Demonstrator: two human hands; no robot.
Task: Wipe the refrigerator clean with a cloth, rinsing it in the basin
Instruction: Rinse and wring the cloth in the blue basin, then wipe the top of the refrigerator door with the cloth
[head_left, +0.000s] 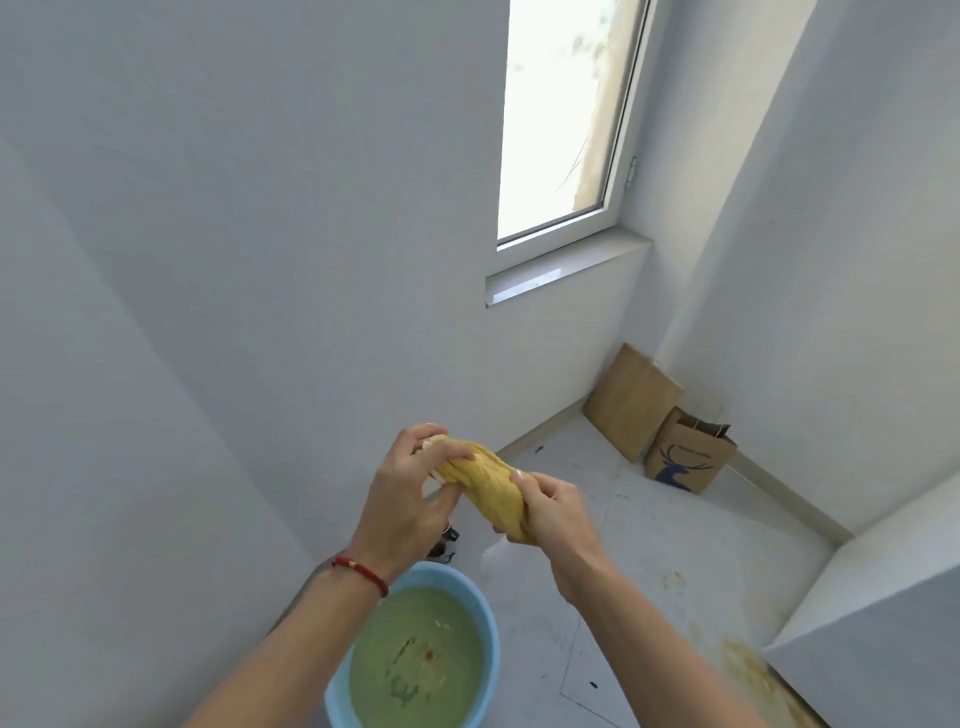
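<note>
Yellow cloth (491, 486) twisted above the basin (485, 629), left hand (402, 501) and right hand (553, 512) fingers clamped round it; wringing off-centre could drip onto the floor (649, 561).

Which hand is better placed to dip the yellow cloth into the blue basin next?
Probably left: both hands grip the cloth, but the left hand is almost above the basin, while the right hand is off to its side.

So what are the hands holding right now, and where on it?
Both grip the yellow cloth: left hand on its upper end, right hand on its lower end.
</note>
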